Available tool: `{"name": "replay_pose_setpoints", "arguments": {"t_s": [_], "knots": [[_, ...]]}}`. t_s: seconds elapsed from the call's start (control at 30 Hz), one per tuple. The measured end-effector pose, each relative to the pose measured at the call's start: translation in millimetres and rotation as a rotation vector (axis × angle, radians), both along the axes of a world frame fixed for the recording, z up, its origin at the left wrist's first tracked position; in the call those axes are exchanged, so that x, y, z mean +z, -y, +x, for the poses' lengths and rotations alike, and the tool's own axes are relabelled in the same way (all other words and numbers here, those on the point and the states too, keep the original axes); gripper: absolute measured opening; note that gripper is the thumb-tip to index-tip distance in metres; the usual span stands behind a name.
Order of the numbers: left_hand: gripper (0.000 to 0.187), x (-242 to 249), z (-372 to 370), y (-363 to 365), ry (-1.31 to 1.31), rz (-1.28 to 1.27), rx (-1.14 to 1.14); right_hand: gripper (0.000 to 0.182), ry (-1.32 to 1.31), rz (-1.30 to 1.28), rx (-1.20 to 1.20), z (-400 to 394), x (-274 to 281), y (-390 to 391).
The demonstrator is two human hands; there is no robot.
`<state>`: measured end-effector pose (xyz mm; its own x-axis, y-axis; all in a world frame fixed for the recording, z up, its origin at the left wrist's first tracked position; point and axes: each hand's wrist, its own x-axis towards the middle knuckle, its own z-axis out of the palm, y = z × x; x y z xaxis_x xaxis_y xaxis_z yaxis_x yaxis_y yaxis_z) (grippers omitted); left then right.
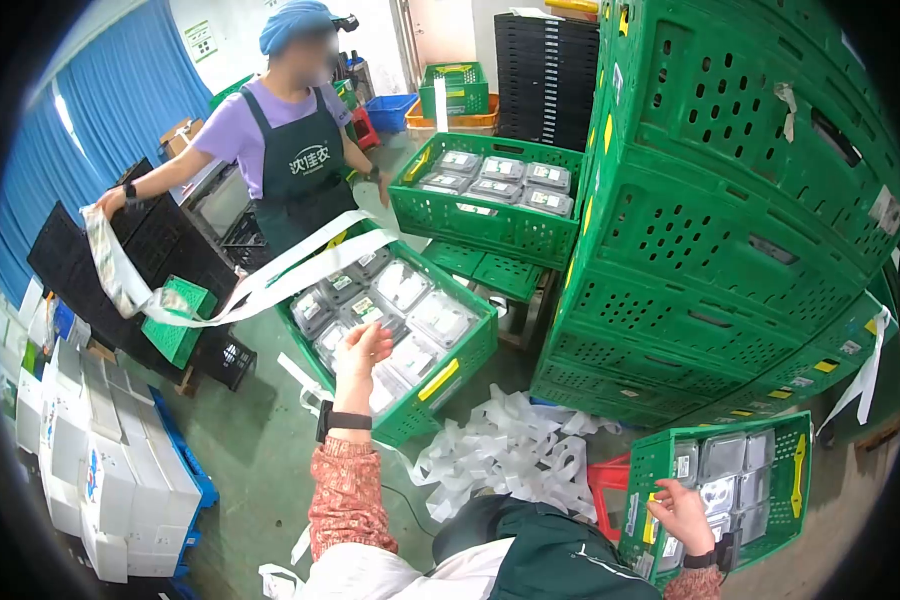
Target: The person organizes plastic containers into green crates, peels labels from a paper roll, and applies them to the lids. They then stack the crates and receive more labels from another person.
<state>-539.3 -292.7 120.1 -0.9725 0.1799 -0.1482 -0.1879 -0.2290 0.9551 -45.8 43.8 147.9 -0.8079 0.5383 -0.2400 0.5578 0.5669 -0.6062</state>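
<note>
My left hand is over a green crate of clear plastic boxes; its fingers are curled, and whether anything is between them is too small to tell. At the lower right, my right hand is at the left side of another green crate, with its fingers bent near the yellow handle clip. Clear boxes fill that crate. White strips stretch across the first crate toward a co-worker, whose hand grips the bundled end at the left.
Tall stacked green crates rise at the right. A third filled crate stands behind. Tangled white strips cover the floor near my body, beside a red stool. White foam boxes are stacked at the left.
</note>
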Motion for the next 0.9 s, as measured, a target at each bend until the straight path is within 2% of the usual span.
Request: {"name": "replay_pose_setpoints", "arguments": {"t_s": [0.37, 0.57, 0.9], "knots": [[0.023, -5, 1, 16, 0.03, -0.018, -0.012, 0.045, -0.003, -0.018, 0.037, -10, -12, -3], [0.024, 23, -7, 18, -0.016, -0.086, 0.001, 0.044, -0.008, -0.022, 0.038, -12, -11, -2], [0.022, 30, -10, 27, -0.062, -0.117, -0.019, 0.043, -0.021, -0.066, 0.045, -24, -7, 4]]}}
